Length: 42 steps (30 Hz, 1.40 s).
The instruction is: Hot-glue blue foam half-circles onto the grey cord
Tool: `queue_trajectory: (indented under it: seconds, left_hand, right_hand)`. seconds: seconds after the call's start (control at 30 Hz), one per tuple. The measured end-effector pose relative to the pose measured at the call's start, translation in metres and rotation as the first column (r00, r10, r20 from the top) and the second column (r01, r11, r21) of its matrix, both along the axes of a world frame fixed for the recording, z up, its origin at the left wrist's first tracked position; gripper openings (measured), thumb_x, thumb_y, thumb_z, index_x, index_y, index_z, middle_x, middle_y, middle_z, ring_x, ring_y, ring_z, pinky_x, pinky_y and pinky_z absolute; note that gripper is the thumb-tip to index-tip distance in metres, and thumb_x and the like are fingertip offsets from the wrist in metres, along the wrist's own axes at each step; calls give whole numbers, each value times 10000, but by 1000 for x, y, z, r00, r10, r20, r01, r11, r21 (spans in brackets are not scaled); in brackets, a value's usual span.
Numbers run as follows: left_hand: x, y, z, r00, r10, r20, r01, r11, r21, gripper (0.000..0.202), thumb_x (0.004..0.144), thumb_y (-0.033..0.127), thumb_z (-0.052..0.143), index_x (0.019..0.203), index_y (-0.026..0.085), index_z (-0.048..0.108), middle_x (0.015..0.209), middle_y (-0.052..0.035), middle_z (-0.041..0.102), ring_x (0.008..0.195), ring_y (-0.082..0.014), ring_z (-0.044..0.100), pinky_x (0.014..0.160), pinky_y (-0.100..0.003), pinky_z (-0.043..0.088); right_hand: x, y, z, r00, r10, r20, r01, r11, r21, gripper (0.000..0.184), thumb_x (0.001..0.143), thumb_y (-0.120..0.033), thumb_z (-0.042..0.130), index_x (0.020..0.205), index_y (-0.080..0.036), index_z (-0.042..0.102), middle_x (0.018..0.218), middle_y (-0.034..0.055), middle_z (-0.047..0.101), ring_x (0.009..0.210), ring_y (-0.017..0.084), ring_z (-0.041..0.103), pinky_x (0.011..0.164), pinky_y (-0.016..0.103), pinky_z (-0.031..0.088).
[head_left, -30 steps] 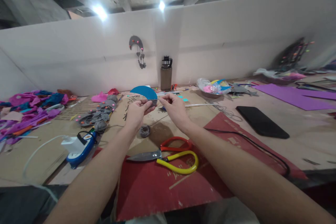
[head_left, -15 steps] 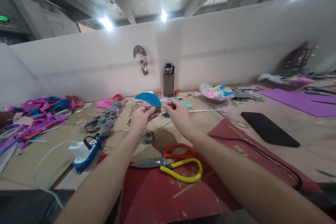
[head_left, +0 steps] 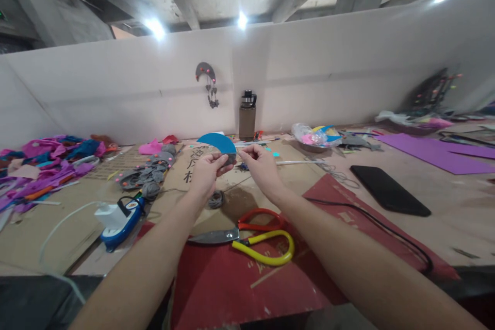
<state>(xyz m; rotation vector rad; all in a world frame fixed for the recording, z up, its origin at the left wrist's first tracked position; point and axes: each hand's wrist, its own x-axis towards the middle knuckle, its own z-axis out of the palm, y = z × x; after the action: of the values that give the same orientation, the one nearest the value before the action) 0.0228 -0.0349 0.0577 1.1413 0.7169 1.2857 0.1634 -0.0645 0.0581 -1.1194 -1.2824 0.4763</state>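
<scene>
My left hand is closed on a blue crescent-shaped piece, perhaps felt, with a grey patch at its lower right end. Close beside that end, my right hand has thumb and fingertips pinched together. Whatever lies between them is too small to make out. Below the hands sits a small coil of grey yarn, and a thin strand runs from it up towards the right hand. Scissors with one red and one yellow handle lie nearer me on a red sheet.
To the left are a blue power strip, grey felt pieces and a heap of coloured scraps. A bottle stands by the wall. Rightward lie a bowl, a black phone, a purple sheet and a black cable.
The view has shifted slightly, so most things on the table appear a little further left. Both hands keep nearly the same pose around the crescent.
</scene>
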Motion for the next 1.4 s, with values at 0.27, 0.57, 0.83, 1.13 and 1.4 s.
queue_trajectory:
  seconds: [0.27,0.57,0.83,1.13,1.4]
  left_hand:
    - [0,-2,1,1000,-15,25,15,1000,-1,139,678,175,698,759,91,623,808,-78,677,724,-142,655,672,-245,540]
    - [-1,-2,2,997,-47,56,48,999,-7,146,661,168,716,740,101,614,776,-48,662,700,-127,648,693,-258,551]
    - [0,-5,7,993,-98,65,99,995,-19,135,676,155,694,761,94,609,761,-48,657,682,-125,643,605,-207,539]
    - [-2,-3,5,984,-176,37,177,984,-34,147,717,213,676,812,113,624,779,-61,674,674,-117,643,549,-170,508]
    - [0,-6,6,984,-152,87,160,983,-93,146,672,201,710,772,123,638,695,-9,637,591,-77,575,505,-170,476]
  right_hand:
    - [-1,-1,0,1000,19,-10,-19,1000,-5,194,726,-362,569,687,-172,561,574,-43,446,551,101,378,553,248,329]
    - [0,0,0,1000,12,-19,-12,1000,-5,190,705,-361,582,672,-174,566,558,-44,438,544,99,371,549,248,327]
    - [0,0,2,995,57,-78,-58,998,-15,189,698,-358,593,668,-174,566,567,-42,455,558,96,376,547,243,321]
    - [-4,-3,1,876,249,-413,-317,942,-105,242,640,-388,659,675,-183,535,551,-52,467,457,54,287,422,209,199]
    - [-4,-8,6,683,364,-633,-528,845,-83,326,547,-344,742,669,-180,489,485,-104,335,415,24,194,403,188,100]
